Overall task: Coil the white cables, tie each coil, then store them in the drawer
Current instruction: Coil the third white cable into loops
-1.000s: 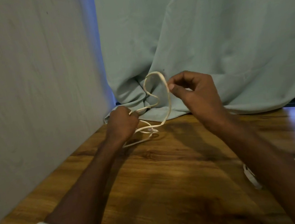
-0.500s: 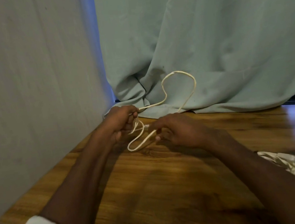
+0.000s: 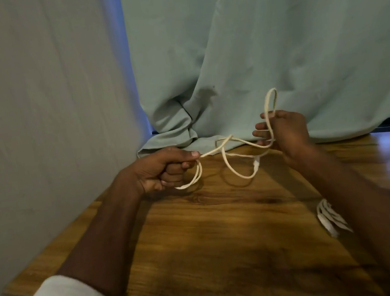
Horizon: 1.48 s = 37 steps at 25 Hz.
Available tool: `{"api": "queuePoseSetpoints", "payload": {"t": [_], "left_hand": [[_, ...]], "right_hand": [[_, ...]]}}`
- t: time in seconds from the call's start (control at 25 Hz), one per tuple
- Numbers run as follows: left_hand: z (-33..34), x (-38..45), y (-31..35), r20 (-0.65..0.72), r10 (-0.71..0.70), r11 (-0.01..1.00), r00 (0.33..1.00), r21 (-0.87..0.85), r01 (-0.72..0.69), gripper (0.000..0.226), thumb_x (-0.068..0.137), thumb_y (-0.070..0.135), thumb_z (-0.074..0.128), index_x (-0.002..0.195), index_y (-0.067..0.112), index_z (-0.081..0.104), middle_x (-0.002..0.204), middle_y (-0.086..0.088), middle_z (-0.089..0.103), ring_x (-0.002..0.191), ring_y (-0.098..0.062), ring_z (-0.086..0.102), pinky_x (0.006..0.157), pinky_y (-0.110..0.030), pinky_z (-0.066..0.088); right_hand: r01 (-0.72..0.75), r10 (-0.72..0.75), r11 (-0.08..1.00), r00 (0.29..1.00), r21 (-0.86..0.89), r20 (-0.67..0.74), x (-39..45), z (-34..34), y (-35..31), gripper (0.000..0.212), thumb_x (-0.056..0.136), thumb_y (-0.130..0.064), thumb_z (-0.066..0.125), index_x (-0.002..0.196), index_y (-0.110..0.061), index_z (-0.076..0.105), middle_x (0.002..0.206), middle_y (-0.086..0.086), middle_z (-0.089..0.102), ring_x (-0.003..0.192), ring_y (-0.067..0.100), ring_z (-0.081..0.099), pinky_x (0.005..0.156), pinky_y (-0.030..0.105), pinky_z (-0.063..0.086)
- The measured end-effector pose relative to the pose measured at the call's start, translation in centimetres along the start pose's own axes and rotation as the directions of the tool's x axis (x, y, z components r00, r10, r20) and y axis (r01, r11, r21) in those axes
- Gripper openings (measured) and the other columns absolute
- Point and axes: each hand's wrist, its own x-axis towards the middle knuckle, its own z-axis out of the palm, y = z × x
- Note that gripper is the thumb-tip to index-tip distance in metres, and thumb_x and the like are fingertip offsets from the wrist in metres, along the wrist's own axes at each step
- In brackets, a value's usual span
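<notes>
Left hand (image 3: 164,168) grip fisted on white cable (image 3: 238,167), right hand (image 3: 283,132) grip seemingly pinching its loop

White bundle (image 3: 330,219) partly behind forearm

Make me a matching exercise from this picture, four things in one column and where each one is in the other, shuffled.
1. left hand
2. right hand
3. curtain
4. white bundle

A. hangs behind the table
B. lies on the table beside the right forearm
C. holds the cable loop that sticks up
D. fist around the cable's lower loop

Pairs: 1-D, 2-C, 3-A, 4-B
</notes>
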Motion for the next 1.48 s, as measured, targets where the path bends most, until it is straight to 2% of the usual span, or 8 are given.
{"api": "queuePoseSetpoints", "payload": {"t": [0.16,0.28,0.4,0.56,0.76,1.0,1.2,1.48], "left_hand": [[0.7,1.1,-0.5,-0.032,0.103,0.969,0.994,-0.222,-0.108,0.034,0.104,0.027,0.049,0.073,0.016,0.053,0.044,0.01,0.017,0.035,-0.009,0.009,0.04,-0.025,0.012],[0.8,2.3,-0.7,-0.12,0.065,0.938,0.991,-0.331,-0.101,0.037,0.102,0.028,0.046,0.068,0.016,0.052,0.044,0.009,0.013,0.035,-0.009,0.006,0.038,-0.023,0.009],[0.8,2.8,-0.7,-0.168,0.037,0.938,0.985,-0.334,-0.092,0.037,0.1,0.028,0.047,0.065,0.017,0.052,0.039,0.01,0.024,0.036,-0.01,0.005,0.037,-0.022,0.008],[0.5,3.0,-0.9,-0.229,0.047,0.949,0.972,-0.293,-0.115,0.037,0.102,0.025,0.046,0.067,0.017,0.05,0.037,0.009,0.026,0.027,-0.006,0.013,0.035,-0.021,0.01],[0.3,2.4,-0.3,-0.243,0.089,0.939,0.966,-0.303,-0.163,0.032,0.097,0.031,0.056,0.071,0.018,0.045,0.037,0.011,0.024,0.025,-0.004,0.019,0.036,-0.023,0.007],[1.9,2.1,-0.2,0.032,0.01,0.974,0.999,-0.224,-0.002,0.031,0.099,0.031,0.051,0.07,0.019,0.049,0.041,0.01,0.019,0.034,-0.01,0.009,0.035,-0.023,0.014],[2.3,1.3,0.2,0.279,0.066,0.961,0.958,-0.276,0.015,0.032,0.105,0.034,0.052,0.079,0.015,0.053,0.044,0.008,0.022,0.033,-0.009,0.017,0.042,-0.026,0.019],[3.7,1.4,0.0,0.335,0.014,0.987,0.942,-0.153,0.04,0.039,0.109,0.038,0.041,0.083,0.011,0.053,0.047,0.005,0.024,0.033,-0.009,0.018,0.039,-0.026,0.012]], "right_hand": [[-0.003,-0.004,0.994,0.998,-0.11,-0.066,0.9,0.8,0.9,0.015,0.084,-0.003,0.054,0.093,-0.013,0.061,0.097,0.015,0.057,0.092,0.034,0.063,0.086,0.048,0.059],[0.293,-0.448,0.855,0.832,-0.427,-0.326,0.2,-0.2,-0.8,0.038,0.075,-0.001,0.052,0.108,-0.013,0.065,0.111,0.007,0.062,0.098,0.018,0.06,0.09,0.032,0.051],[0.736,-0.758,0.598,0.648,-0.317,0.077,-3.2,1.2,-2.6,0.031,0.076,0.008,0.051,0.091,-0.008,0.072,0.091,0.003,0.071,0.082,0.012,0.066,0.077,0.029,0.056],[0.718,-0.373,0.657,0.574,-0.229,0.729,-7.2,5.3,-0.4,0.018,0.09,-0.003,0.068,0.09,-0.015,0.08,0.086,-0.006,0.077,0.083,0.009,0.072,0.078,0.025,0.057],[0.776,-0.113,0.106,0.631,-0.622,0.768,-4.4,4.1,2.4,0.037,0.09,-0.027,0.069,0.127,-0.033,0.069,0.123,-0.003,0.072,0.11,0.017,0.064,0.095,0.04,0.056],[0.674,-0.2,0.454,0.715,-0.584,0.67,-2.5,3.4,3.6,0.08,0.094,-0.003,0.064,0.161,-0.029,0.03,0.159,0.003,0.048,0.142,0.018,0.048,0.111,0.032,0.043],[0.568,-0.298,0.801,0.651,-0.188,0.698,-2.9,3.9,3.9,0.055,0.1,-0.005,0.065,0.148,-0.03,0.055,0.146,-0.009,0.061,0.136,0.009,0.056,0.115,0.039,0.047],[0.656,-0.469,0.751,0.604,-0.069,0.645,-4.3,4.2,2.4,0.045,0.101,-0.01,0.064,0.142,-0.028,0.059,0.147,-0.005,0.06,0.132,0.014,0.059,0.099,0.028,0.056]]}}
